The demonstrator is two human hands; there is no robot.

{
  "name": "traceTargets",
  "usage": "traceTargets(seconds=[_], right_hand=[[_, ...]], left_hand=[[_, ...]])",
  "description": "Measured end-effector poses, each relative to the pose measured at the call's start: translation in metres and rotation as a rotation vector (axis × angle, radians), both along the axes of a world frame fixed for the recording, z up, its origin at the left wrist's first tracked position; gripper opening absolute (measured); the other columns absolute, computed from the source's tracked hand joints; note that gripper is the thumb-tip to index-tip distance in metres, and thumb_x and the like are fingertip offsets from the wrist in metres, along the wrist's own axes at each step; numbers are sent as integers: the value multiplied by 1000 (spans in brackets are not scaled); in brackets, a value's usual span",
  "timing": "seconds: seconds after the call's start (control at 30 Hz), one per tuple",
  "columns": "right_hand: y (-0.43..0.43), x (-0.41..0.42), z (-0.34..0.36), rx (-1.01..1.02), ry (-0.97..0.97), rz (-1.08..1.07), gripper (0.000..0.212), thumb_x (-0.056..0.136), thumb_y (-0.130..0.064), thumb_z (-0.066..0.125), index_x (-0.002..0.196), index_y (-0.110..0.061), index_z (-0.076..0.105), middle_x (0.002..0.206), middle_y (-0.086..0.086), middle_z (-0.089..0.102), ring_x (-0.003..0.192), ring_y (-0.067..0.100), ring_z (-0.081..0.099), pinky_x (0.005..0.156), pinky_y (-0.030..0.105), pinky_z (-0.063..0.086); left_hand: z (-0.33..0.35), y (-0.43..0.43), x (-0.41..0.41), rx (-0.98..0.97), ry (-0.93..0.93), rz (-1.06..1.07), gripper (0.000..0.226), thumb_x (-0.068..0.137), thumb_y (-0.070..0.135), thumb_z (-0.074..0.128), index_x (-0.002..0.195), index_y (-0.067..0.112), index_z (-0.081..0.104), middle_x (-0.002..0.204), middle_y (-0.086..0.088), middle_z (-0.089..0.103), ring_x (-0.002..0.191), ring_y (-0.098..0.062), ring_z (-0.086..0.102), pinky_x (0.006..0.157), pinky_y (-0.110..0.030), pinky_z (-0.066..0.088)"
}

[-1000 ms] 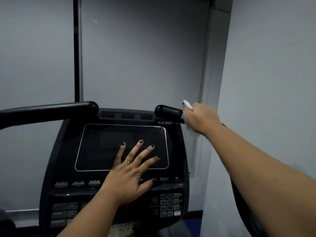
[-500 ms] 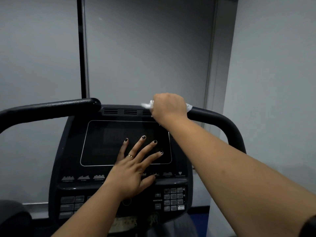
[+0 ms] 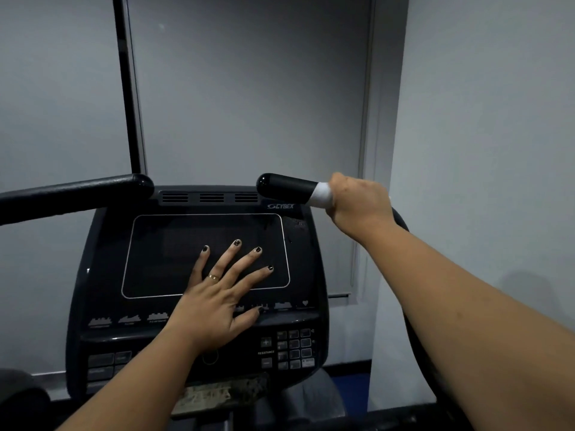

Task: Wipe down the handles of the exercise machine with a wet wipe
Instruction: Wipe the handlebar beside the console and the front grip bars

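The black right handle [image 3: 286,185] of the exercise machine sticks out leftward above the console. My right hand [image 3: 357,203] grips this handle through a white wet wipe [image 3: 322,195], a little back from the rounded tip. Part of the wipe shows at the thumb side of my fist. The handle bends down behind my right forearm. The black left handle [image 3: 77,194] runs in from the left edge, bare. My left hand [image 3: 217,293] lies flat with spread fingers on the dark console screen [image 3: 161,253].
The console [image 3: 102,306] carries a keypad [image 3: 294,348] at lower right and buttons at lower left. Grey walls stand close behind and to the right, with a dark vertical strip [image 3: 127,88] at upper left.
My right hand with the wipe slid from the handle's tip back to the right along the bar, baring the black end. My left hand stayed on the screen.
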State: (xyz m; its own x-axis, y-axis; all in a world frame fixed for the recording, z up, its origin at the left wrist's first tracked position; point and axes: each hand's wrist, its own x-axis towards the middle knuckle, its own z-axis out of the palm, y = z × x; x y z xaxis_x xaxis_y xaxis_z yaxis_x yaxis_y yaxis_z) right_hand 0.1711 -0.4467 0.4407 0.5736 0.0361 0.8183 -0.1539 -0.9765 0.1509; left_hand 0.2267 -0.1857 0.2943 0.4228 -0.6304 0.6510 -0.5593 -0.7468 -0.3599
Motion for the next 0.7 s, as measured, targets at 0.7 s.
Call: traceTargets(seconds=[0.7], right_hand=[[9,-14,33,647,380,29,60,97,-63,25,82,-14,57,95,14,64,88,31,57,82,37,44]], left_hand=[[-1,-2,0,-58,1,-39,65,84,63,45,146,43,37,161,10,23,151,-21,12,114,-60,10]])
